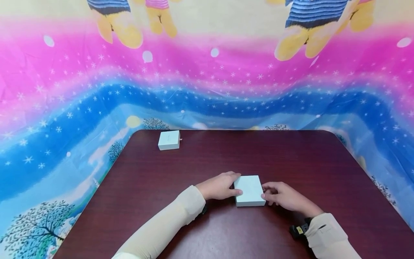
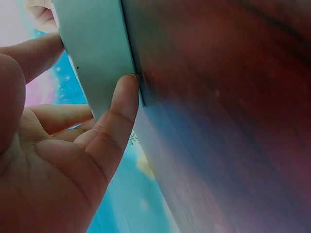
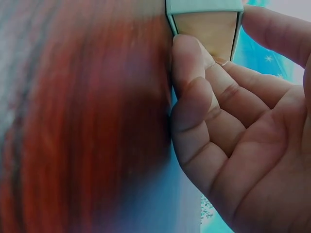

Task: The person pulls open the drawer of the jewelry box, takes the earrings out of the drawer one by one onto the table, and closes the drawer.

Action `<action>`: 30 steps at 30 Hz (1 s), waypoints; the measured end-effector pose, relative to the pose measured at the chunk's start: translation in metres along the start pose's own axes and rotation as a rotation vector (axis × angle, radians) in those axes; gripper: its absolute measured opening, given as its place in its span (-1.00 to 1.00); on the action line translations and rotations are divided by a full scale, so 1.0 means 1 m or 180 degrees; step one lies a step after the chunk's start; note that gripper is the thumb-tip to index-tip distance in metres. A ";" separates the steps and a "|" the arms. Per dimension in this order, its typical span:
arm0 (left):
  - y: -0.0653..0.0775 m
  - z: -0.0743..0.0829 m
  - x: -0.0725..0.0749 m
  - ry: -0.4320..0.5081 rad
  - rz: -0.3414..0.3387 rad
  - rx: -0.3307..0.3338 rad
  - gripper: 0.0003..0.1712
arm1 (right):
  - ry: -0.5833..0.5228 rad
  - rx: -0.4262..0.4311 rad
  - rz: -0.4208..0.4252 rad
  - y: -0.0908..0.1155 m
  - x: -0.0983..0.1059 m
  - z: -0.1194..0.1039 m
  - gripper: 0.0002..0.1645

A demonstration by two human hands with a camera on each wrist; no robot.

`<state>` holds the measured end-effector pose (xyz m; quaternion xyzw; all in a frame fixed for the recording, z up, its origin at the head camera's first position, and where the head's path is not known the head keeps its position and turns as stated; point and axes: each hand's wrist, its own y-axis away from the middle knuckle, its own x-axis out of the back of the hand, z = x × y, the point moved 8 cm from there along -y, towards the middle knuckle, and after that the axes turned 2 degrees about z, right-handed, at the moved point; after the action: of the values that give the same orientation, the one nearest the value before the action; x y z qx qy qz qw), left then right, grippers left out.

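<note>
A flat white drawer box (image 1: 249, 190) lies on the dark red table between both hands. From its left, my left hand (image 1: 220, 186) holds the box, thumb on the top near the front corner and fingers toward the back edge. In the left wrist view its fingertips (image 2: 127, 90) press the white side. My right hand (image 1: 284, 196) is at the right end, thumb at the box's edge. The right wrist view shows a tan drawer face (image 3: 209, 29) framed by the white sleeve, with curled fingers (image 3: 187, 60) against it; whether they pinch a tab is hidden.
A second white box (image 1: 169, 139) with a small tab on its right side stands at the table's back left. The table (image 1: 291, 154) is glossy reddish brown with rounded back corners. A colourful printed cloth (image 1: 207, 79) hangs behind and along both sides.
</note>
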<state>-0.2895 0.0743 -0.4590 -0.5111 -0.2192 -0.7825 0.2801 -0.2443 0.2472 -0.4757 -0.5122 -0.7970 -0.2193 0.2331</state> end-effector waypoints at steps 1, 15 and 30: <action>0.000 0.002 0.000 -0.0003 -0.0002 -0.0020 -0.18 | 0.0006 -0.0007 0.0000 0.001 0.001 0.000 -0.40; -0.002 0.013 -0.007 -0.0033 0.0000 -0.0122 -0.21 | -0.0053 -0.0080 0.0000 0.014 0.002 0.005 -0.34; -0.005 0.027 -0.012 -0.0116 0.0068 -0.0280 -0.21 | -0.0035 -0.0038 0.0050 0.029 0.006 0.008 -0.35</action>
<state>-0.2704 0.0980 -0.4600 -0.5394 -0.1842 -0.7789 0.2616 -0.2213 0.2668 -0.4757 -0.5211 -0.7929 -0.2195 0.2273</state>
